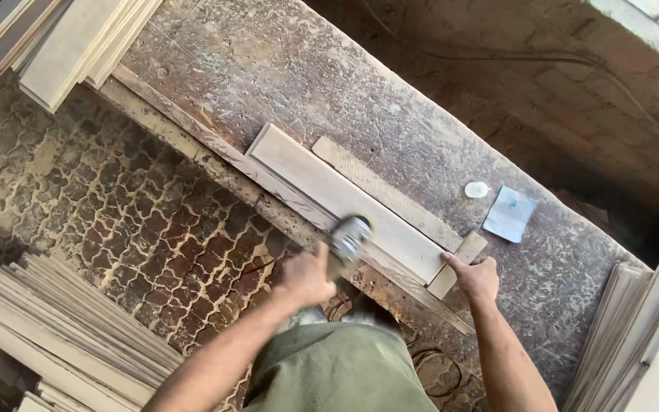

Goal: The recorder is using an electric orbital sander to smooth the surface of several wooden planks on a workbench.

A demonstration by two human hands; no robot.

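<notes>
Long, scarred workbench fills the view, running corner to corner over a patterned floor. Stacks of pale wooden slats sit at lower left, more at upper left and at the right edge, all within arm's reach of the bench. On the front edge lies the pale wooden board, flat, butted against a rougher strip behind it and a short stop block at its near end, which look set to keep it from sliding. Right hand presses down at that corner, fingers bent over board end and block, pinning them. Left hand is closed around a blurred handheld power sander, riding on the board's near edge. Small stuff: a light-blue square sheet and a little white cap-like piece lie farther back, well apart from the work.
</notes>
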